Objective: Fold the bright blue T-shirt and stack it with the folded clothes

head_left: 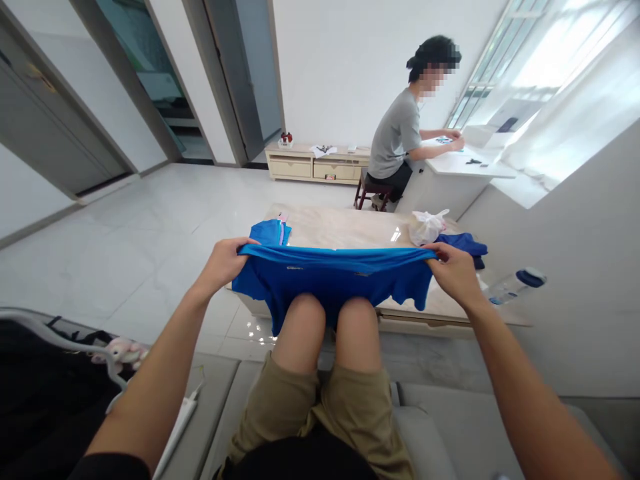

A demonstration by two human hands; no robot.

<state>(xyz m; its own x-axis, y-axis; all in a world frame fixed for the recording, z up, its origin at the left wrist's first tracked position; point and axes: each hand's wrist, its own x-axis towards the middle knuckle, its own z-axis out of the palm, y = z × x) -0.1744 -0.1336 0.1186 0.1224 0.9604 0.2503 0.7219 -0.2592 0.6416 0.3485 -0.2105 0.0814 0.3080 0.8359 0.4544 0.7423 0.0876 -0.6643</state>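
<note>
A bright blue shirt (pixel 330 277) is stretched out in the air above my knees, folded over along its top edge. My left hand (pixel 227 261) is closed on the shirt's left end. My right hand (pixel 453 270) grips the right end. Both arms reach forward from the grey sofa where I sit. The shirt's lower part hangs down in front of my knees and hides the near edge of the low table (pixel 345 227).
A folded blue garment (pixel 270 232) lies on the table's left end; a white plastic bag (pixel 425 227) and a dark blue garment (pixel 467 243) lie at its right. A clear bottle (pixel 515 283) lies further right. A person sits at a white counter (pixel 470 167) beyond.
</note>
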